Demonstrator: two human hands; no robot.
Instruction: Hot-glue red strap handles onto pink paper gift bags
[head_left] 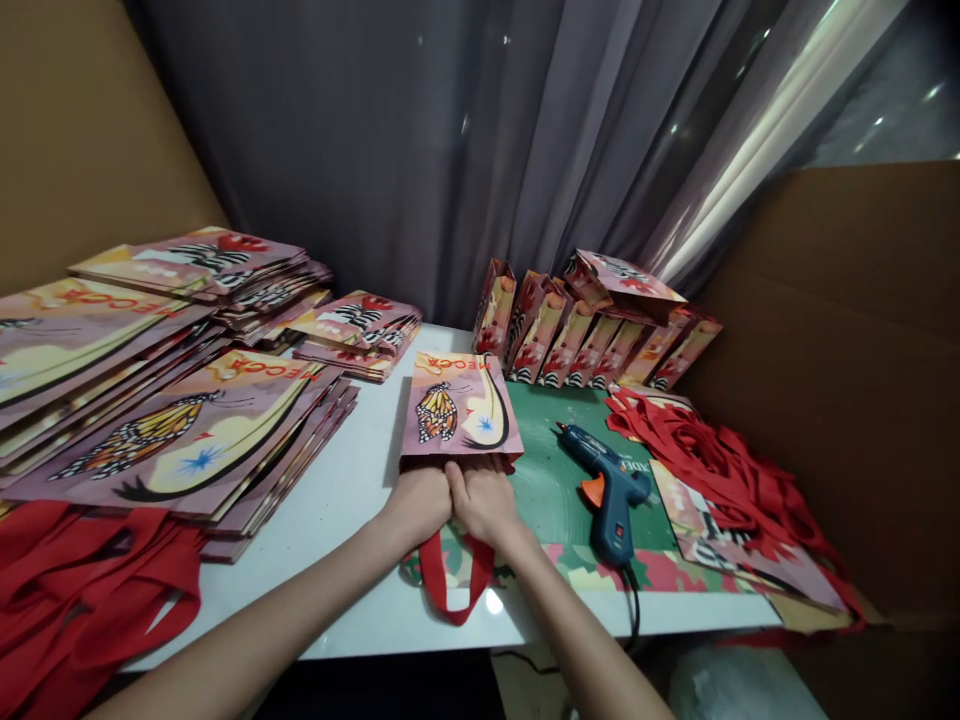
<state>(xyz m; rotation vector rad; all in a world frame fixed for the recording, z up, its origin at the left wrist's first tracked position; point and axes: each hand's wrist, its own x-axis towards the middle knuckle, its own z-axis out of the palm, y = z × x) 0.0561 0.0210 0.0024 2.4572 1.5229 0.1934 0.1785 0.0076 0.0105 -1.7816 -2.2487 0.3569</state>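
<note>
A printed paper gift bag (457, 410) with a butterfly and red lettering lies flat on the table, its opening facing me. At that opening, my left hand (426, 505) and my right hand (480, 500) sit side by side, touching. Both are closed on the bag's near edge, with the fingers mostly hidden inside it. The right thumb shows on top. Below the hands hangs a loop of red ribbon handle (456, 610), its ends covered by my hands. To the right, a blue glue gun (606, 490) with an orange trigger lies on a green cutting mat (551, 510).
Stacks of flat printed bags (187, 430) cover the left side. Red ribbon strips lie in a left pile (97, 590) and a right pile (720, 465). Several opened bags (574, 340) stand at the back right. Cardboard walls (847, 400) and a grey curtain (390, 150) enclose the table.
</note>
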